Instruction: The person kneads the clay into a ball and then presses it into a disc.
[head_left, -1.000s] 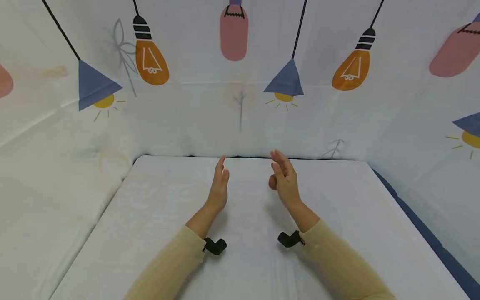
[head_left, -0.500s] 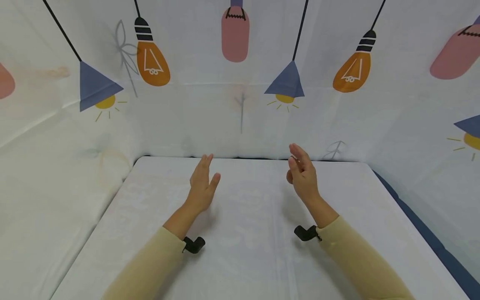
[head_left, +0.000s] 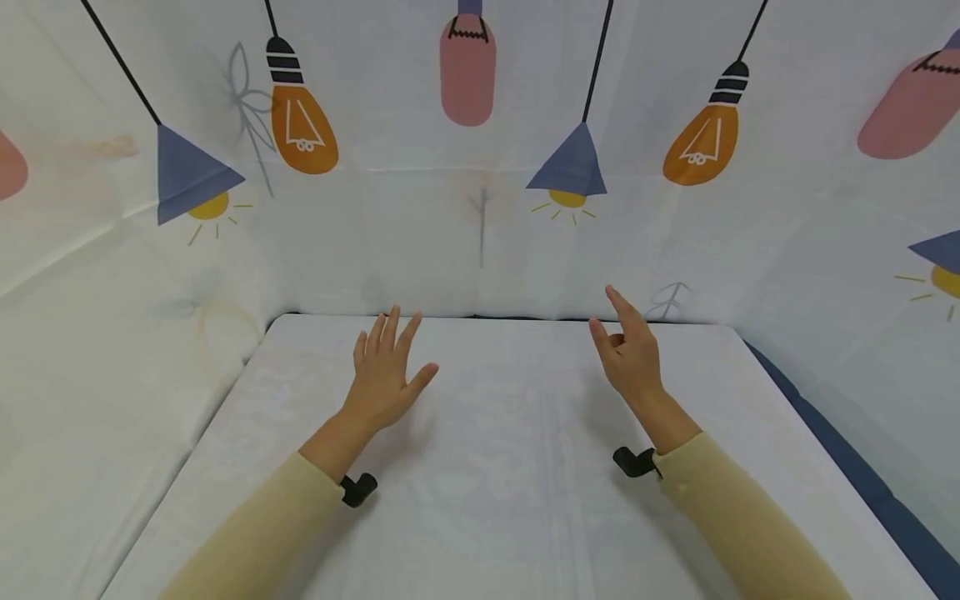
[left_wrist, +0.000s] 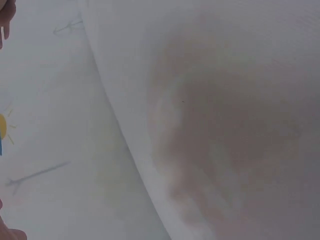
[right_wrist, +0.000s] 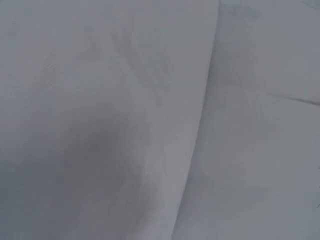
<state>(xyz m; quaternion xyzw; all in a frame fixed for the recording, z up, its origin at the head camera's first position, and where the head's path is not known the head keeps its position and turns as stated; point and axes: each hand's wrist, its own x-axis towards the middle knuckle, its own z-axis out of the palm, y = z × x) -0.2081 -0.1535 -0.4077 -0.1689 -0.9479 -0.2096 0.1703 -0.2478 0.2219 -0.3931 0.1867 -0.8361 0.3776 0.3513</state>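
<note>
Over the left half of the white table (head_left: 480, 500), my left hand (head_left: 378, 379) is held up with its fingers spread and straight. Nothing is in it. My right hand (head_left: 633, 358) hovers over the right half, index finger and thumb stretched out and the other fingers partly bent or hidden behind them. It also holds nothing. Both hands cast soft shadows on the tabletop and look raised above it. Bits of skin show at the left edge of the left wrist view. The right wrist view shows only tabletop, shadow and backdrop.
A white cloth backdrop (head_left: 420, 233) printed with lamps and bulbs rises behind the table's far edge. Black wrist cameras (head_left: 358, 490) sit at both cuffs. Dark blue fabric (head_left: 847, 450) runs along the table's right side.
My hands have moved apart, the left one leftward and the right one rightward. The left fingers have fanned out, and the right index finger and thumb have separated.
</note>
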